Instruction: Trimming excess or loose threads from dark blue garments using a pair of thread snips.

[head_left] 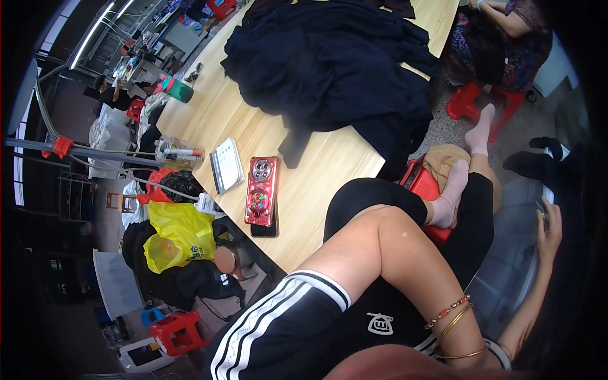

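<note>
My left arm bends across in front of me. Its bare elbow lies over my black-trousered knee, and bracelets circle the wrist; the hand itself is hidden at the lower edge. Out to the right, my right hand (550, 231) is raised beside a grey-blue surface, far from the table. Its fingers seem closed around something small, too small to name. A red patterned phone case (262, 192) with round lens rings lies on the wooden table (307, 218), partly over a dark phone-like slab (265, 230). A white notebook (227, 166) lies to its left.
Dark navy fabric (323, 66) is heaped across the table. A green bottle (177, 88) lies near its left edge. Below hang a yellow plastic bag (180, 235) and dark bags. Red stools (177, 332) stand around; another person sits at upper right. My pink-socked feet (451, 195) are at right.
</note>
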A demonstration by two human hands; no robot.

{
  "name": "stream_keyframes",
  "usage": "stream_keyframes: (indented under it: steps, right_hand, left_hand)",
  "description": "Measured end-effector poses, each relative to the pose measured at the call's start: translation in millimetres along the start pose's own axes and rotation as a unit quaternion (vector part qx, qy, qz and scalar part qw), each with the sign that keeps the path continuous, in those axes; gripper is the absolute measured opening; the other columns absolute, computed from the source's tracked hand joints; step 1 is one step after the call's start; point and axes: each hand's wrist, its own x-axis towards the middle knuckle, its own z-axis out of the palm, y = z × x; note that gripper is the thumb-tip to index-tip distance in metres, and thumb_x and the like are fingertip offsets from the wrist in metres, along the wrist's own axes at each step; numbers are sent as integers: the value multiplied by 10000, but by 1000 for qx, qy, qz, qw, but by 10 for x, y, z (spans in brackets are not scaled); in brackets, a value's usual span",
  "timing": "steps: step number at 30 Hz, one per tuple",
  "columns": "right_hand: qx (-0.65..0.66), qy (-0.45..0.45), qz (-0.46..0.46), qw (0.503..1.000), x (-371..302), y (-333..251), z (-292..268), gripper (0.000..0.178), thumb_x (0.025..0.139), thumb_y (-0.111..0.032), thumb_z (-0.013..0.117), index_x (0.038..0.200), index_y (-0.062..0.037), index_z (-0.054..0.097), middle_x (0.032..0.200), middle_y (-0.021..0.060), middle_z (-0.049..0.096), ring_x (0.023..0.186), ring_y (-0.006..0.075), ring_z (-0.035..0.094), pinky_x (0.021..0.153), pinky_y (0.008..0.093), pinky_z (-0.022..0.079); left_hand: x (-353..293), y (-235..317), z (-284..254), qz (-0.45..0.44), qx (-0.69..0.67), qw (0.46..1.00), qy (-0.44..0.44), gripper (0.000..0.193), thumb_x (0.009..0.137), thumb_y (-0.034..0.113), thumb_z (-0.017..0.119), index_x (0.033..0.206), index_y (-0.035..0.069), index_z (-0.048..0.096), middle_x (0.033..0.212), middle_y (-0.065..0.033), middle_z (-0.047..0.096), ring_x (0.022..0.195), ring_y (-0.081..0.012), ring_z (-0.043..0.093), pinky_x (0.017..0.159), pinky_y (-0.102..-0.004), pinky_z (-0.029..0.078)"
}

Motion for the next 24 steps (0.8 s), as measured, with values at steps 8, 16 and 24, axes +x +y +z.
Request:
stream_keyframes:
  steps: [8, 16, 24]
  right_hand:
    - [-20, 32, -37, 999, -50, 55, -7, 383, 849, 26, 601, 1218, -73, 595, 1073, 103, 570, 947, 214, 594, 823, 298, 470]
    - [-36, 27, -27, 999, -77, 113, -7, 367, 861, 6, 607, 1220, -67, 591, 1077, 102, 570, 951, 216, 596, 830, 299, 470]
    - [-35, 13, -18, 999, -72, 76, -1, 382, 868, 9, 594, 1238, -85, 581, 1091, 95, 569, 957, 207, 596, 827, 295, 472]
  left_hand:
    - [188, 75, 37, -5, 20, 1000, 18, 590, 819, 459, 681, 1262, 89, 559, 1223, -13, 577, 1114, -122, 497, 967, -255, 390]
    - [339, 101, -37, -5, 40, 999, 37, 627, 798, 499, 684, 1269, 106, 556, 1241, -15, 569, 1136, -134, 484, 985, -258, 373]
    - [569, 131, -155, -1, 52, 997, 48, 664, 776, 539, 686, 1277, 122, 554, 1258, -16, 561, 1157, -146, 471, 1003, -260, 355]
